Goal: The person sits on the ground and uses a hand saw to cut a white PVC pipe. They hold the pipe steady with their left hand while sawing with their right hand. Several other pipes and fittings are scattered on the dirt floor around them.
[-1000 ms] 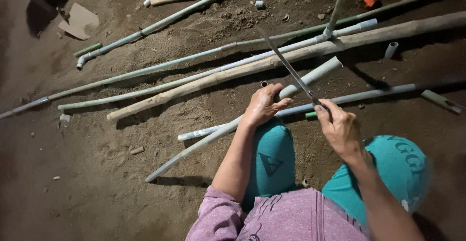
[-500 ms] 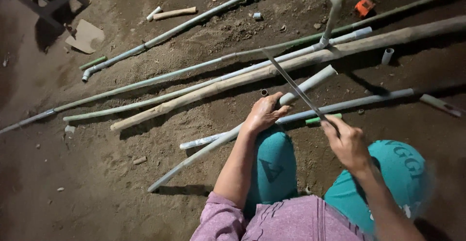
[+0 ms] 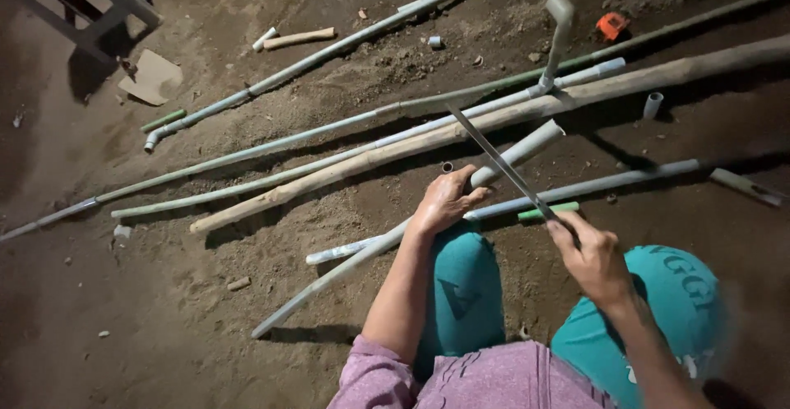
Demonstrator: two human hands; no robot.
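Grey plastic pipe (image 3: 395, 240), lying aslant on the dirt ground (image 3: 164, 318) before the knees, is judged light, stiff and smooth, so it is best pinned close beside the cut. It is pressed down by the left hand (image 3: 444, 203), palm down, fingers curled over it, arm extended. A thin hacksaw blade (image 3: 498, 162) is gripped at its near end by the closed right hand (image 3: 592, 257), wrist raised, and angled up away from the body.
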